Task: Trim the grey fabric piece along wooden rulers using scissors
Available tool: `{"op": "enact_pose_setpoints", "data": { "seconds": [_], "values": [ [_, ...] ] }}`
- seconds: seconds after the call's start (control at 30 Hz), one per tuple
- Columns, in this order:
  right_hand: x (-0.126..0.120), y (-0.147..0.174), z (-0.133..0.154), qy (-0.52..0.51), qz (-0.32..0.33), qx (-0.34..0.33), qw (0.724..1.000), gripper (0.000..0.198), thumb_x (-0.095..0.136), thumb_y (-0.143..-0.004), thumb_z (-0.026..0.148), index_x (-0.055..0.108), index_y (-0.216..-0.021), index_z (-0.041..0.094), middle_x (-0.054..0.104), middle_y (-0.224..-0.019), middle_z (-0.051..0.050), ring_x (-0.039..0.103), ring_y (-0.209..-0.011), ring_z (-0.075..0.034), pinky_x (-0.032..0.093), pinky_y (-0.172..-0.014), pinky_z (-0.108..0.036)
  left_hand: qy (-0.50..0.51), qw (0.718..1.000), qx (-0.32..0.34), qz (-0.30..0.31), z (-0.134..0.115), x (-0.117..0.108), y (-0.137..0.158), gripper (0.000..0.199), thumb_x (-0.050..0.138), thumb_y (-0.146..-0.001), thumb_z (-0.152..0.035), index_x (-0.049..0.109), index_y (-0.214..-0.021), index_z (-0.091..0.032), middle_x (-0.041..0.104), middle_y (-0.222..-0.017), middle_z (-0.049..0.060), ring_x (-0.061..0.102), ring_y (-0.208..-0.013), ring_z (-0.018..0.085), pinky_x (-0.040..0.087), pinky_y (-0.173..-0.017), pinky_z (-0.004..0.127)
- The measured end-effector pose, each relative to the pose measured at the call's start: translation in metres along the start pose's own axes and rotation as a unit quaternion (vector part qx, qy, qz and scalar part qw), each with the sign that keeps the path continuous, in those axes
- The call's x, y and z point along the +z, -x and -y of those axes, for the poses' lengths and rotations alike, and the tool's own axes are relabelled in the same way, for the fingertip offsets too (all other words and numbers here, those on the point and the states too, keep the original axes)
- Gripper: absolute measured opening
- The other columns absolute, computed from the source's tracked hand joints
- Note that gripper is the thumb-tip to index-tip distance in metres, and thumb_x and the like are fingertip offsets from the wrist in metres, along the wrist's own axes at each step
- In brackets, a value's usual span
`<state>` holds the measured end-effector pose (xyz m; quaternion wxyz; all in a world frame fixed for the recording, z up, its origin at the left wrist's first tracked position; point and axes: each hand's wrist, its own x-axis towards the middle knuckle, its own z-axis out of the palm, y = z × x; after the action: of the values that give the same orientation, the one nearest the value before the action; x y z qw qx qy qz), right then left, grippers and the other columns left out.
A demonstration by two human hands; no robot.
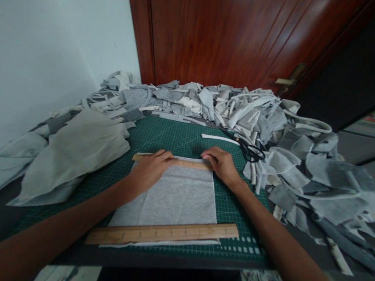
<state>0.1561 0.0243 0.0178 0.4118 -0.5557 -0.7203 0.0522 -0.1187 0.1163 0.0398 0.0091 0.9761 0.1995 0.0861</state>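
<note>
A piece of light grey fabric (181,198) lies flat on the green cutting mat (166,136). Across its far edge rests a wooden ruler (188,163). My left hand (154,166) presses down on this ruler and the cloth, fingers lying flat. At the ruler's right end, my right hand (220,162) has thumb and fingers pinched on the fabric's far edge, which shows as a thin strip beyond the ruler. Over the near edge of the fabric lies a second, wider wooden ruler (164,233), slightly slanted, touched by neither hand.
Black-handled scissors (251,152) and a narrow white strip (219,138) lie right of the far mat. Grey and white scraps (211,100) are heaped along the back and right. Larger cloth pieces (78,156) cover the left. Behind stands a brown wooden door (212,36).
</note>
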Motion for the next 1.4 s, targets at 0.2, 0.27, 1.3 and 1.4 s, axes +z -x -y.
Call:
{"op": "enact_pose_setpoints", "data": {
  "seconds": [0.2,0.27,1.3,1.4],
  "values": [
    [-0.002,0.003,-0.002,0.008,0.006,0.003,1.000,0.026,0.052,-0.105,0.032,0.075,-0.103,0.019,0.075,-0.102,-0.008,0.070,-0.096,-0.020,0.053,-0.089,-0.033,0.005,1.000,0.010,-0.010,0.003,0.005,-0.002,0.050,0.045,-0.094,-0.001,0.066,-0.134,-0.025,0.066,-0.121,0.007,0.057,-0.112,0.024,0.053,-0.095,0.037],
    [0.000,0.002,-0.001,0.008,0.024,-0.004,1.000,0.027,0.050,-0.106,0.030,0.074,-0.105,0.019,0.075,-0.104,-0.008,0.070,-0.098,-0.019,0.053,-0.089,-0.032,0.004,1.000,0.010,-0.008,0.003,0.006,-0.003,0.050,0.046,-0.095,-0.001,0.066,-0.134,-0.024,0.066,-0.123,0.007,0.057,-0.112,0.024,0.053,-0.095,0.037],
    [0.020,-0.004,0.013,0.056,0.061,0.053,0.995,0.015,0.064,-0.100,0.023,0.079,-0.101,0.021,0.075,-0.103,-0.005,0.070,-0.088,-0.016,0.048,-0.077,-0.026,-0.049,0.998,0.000,0.034,0.000,0.004,-0.005,0.049,0.047,-0.098,-0.005,0.061,-0.141,-0.026,0.062,-0.114,0.006,0.055,-0.109,0.023,0.050,-0.088,0.032],
    [0.021,-0.003,0.013,0.076,0.065,0.045,0.994,0.019,0.061,-0.102,0.026,0.079,-0.103,0.021,0.075,-0.103,-0.005,0.069,-0.087,-0.016,0.047,-0.074,-0.026,-0.056,0.998,-0.003,0.029,-0.001,0.004,-0.005,0.052,0.046,-0.097,-0.003,0.061,-0.141,-0.025,0.062,-0.109,0.007,0.055,-0.108,0.023,0.050,-0.086,0.032]
  ]
}}
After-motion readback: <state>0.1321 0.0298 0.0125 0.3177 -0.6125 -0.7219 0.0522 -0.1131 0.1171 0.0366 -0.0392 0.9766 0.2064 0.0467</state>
